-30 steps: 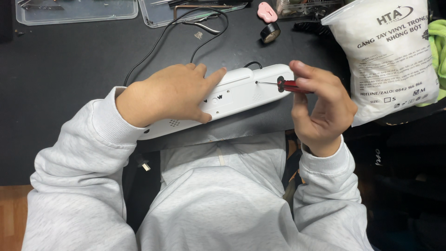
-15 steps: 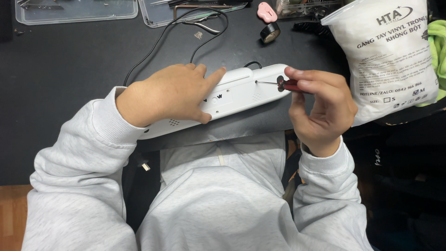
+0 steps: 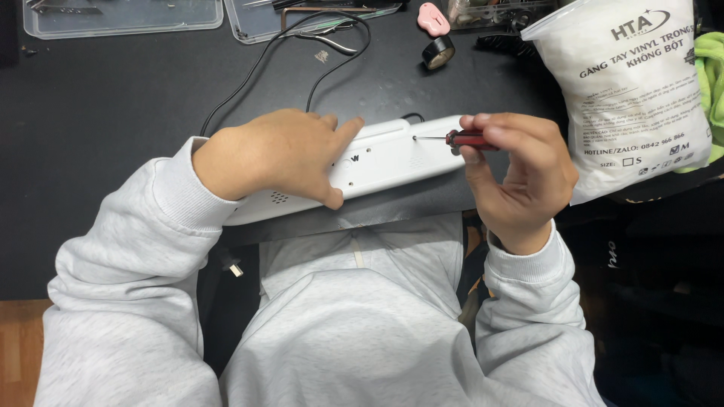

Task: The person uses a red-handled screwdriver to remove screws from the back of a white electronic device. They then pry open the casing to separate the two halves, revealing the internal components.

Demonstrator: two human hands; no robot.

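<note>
Nearest the camera: pale grey sleeves and sweatshirt front, both forearms reaching up to the edge of the black tabletop (image 3: 98,105).

Left hand (image 3: 279,154) lies flat across the white plastic casing (image 3: 392,154), fingers spread over its top, thumb at the near edge. Open palm pressing down, not closed round anything. The casing is a long rounded housing, lying slantwise along the near tabletop edge, its far-right end towards the right hand. A patch of small holes shows near the left wrist.

Right hand (image 3: 520,173) has its grip closed on a small red-handled screwdriver (image 3: 464,139), pinched between fingertips and thumb. The thin shaft runs level to the left, tip at a small hole on the casing's right end (whether it is seated in a screw head is too small to tell).

Change over the last second: very little. Left hand has not shifted, nor has the casing. The fingers of the right hand have re-set round the red handle, thumb and forefinger lying slightly differently, the tip staying at the same hole. That reads as turning the driver in place, so the work at this hole is probably still under way.

Further back: a black cable (image 3: 264,68) looping away from the casing, a roll of black tape (image 3: 437,51), a small pink object (image 3: 434,19), clear plastic trays (image 3: 121,19) along the far edge. Far right, a white printed bag (image 3: 626,98), something lime-green (image 3: 709,75) behind it.
</note>
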